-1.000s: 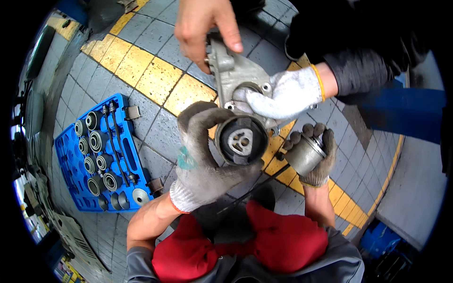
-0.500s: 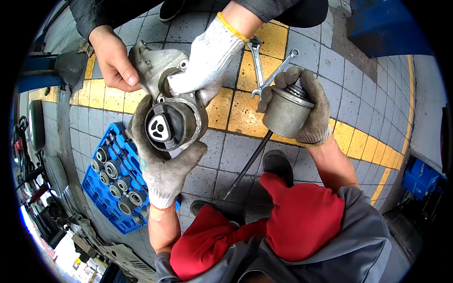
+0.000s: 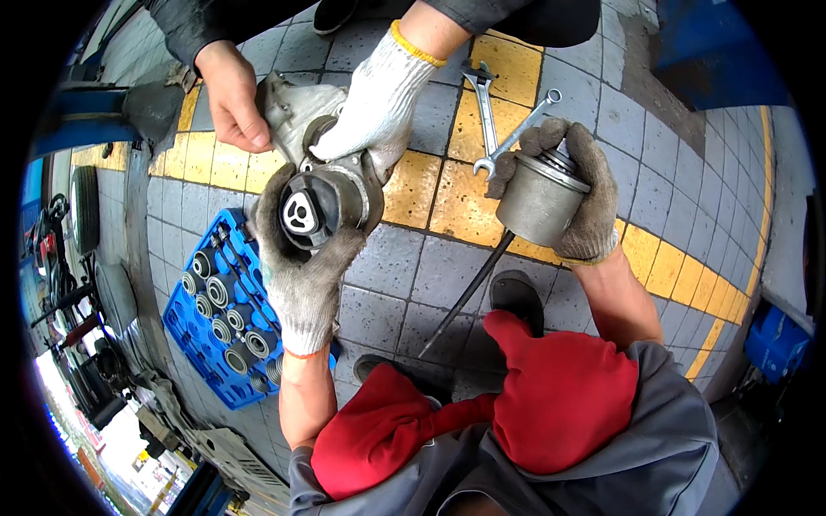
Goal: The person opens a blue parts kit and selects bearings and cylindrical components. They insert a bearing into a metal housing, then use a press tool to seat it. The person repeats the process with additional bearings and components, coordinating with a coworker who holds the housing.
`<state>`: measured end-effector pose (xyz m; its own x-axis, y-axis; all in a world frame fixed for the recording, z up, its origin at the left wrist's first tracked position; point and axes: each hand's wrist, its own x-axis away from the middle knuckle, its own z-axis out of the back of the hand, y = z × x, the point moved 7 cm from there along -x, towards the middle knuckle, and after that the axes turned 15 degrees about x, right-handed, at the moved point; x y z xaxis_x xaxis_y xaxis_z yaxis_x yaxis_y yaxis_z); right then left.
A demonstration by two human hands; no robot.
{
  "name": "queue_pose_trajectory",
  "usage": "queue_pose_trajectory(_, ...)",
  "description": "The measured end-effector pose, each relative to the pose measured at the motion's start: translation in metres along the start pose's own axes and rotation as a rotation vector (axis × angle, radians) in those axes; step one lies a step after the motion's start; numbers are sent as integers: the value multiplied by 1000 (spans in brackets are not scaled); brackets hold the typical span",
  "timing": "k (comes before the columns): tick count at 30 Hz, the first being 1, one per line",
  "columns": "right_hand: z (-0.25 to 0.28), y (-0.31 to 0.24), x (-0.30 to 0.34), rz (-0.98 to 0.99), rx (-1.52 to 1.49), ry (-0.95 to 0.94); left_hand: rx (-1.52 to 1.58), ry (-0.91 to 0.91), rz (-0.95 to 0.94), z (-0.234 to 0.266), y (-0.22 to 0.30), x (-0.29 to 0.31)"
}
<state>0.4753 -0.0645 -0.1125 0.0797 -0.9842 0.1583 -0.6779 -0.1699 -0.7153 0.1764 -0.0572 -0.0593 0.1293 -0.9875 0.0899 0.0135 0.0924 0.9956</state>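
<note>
My left hand (image 3: 301,297), in a grey-white knit glove, curls its fingers and thumb round a black rubber bushing (image 3: 320,199) with a pale three-holed core. The bushing sits at the round metal opening of a cast bracket (image 3: 288,103). A co-worker's white-gloved hand (image 3: 370,116) grips this bracket from the far side, and their bare hand (image 3: 237,103) is by its left edge. On the right, my right hand (image 3: 594,193), in a dirty glove, holds a grey metal press cup (image 3: 538,206) with a washer-like stack on top. A dark rod (image 3: 469,297) slants down from the cup.
A blue tool case (image 3: 202,348) with several metal sleeves lies open at left. An adjustable wrench (image 3: 483,107) and a combination wrench (image 3: 525,129) lie on the tiled floor beyond my right hand. Blue lift parts (image 3: 718,52) stand at the far right.
My left hand has closed in, its thumb now against the bushing and bracket. The view has shifted slightly. My right hand keeps its hold on the cup with the rod.
</note>
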Motion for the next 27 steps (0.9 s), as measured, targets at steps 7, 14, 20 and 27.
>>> queue_pose_trajectory(7,-6,18,11,-103,-39,-39,-46,-105,-162,19,-14,6)
queue_pose_trajectory(14,22,68,10,-150,147,86,-402,-56,-211,102,-35,80)
queue_pose_trajectory(20,45,115,16,-170,632,226,-437,470,-22,252,-99,186)
queue_pose_trajectory(27,48,148,24,-332,296,253,-625,932,203,430,-149,282)
